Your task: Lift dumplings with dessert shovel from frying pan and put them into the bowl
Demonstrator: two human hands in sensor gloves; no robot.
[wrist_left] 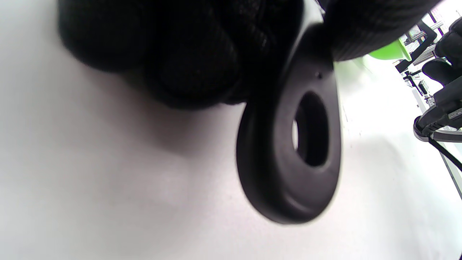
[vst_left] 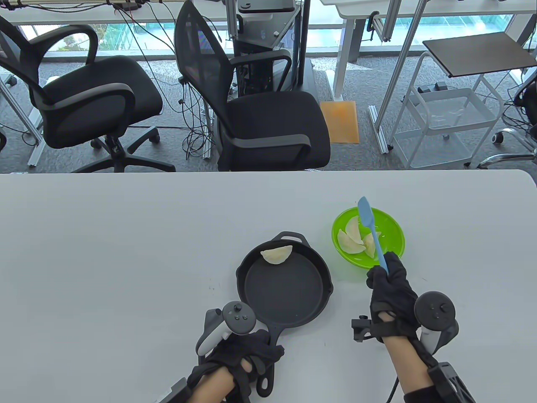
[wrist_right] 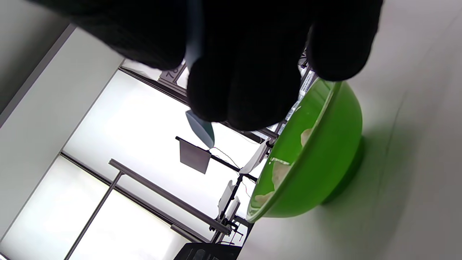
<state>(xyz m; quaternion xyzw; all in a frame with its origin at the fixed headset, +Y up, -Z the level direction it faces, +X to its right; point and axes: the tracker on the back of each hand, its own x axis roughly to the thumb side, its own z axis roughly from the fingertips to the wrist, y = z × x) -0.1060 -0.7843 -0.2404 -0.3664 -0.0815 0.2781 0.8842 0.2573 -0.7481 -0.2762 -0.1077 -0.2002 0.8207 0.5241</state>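
Black pan, green bowl, blue shovel on a pale counter

The frying pan (vst_left: 285, 289) is matte black all over, the one dumpling (vst_left: 276, 255) in it creamy white; right of the pan the bowl (vst_left: 394, 235) is bright lime green with pale dumplings (vst_left: 351, 240), the dessert shovel (vst_left: 371, 228) above it sky blue; gloves on the left hand (vst_left: 241, 357) and right hand (vst_left: 390, 289) are plain black; the counter (vst_left: 105, 252) under the pan is plain off-white.

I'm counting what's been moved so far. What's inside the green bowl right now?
The green bowl holds about three pale dumplings. The blue shovel crosses above them, hiding part of the pile, so the count is uncertain.
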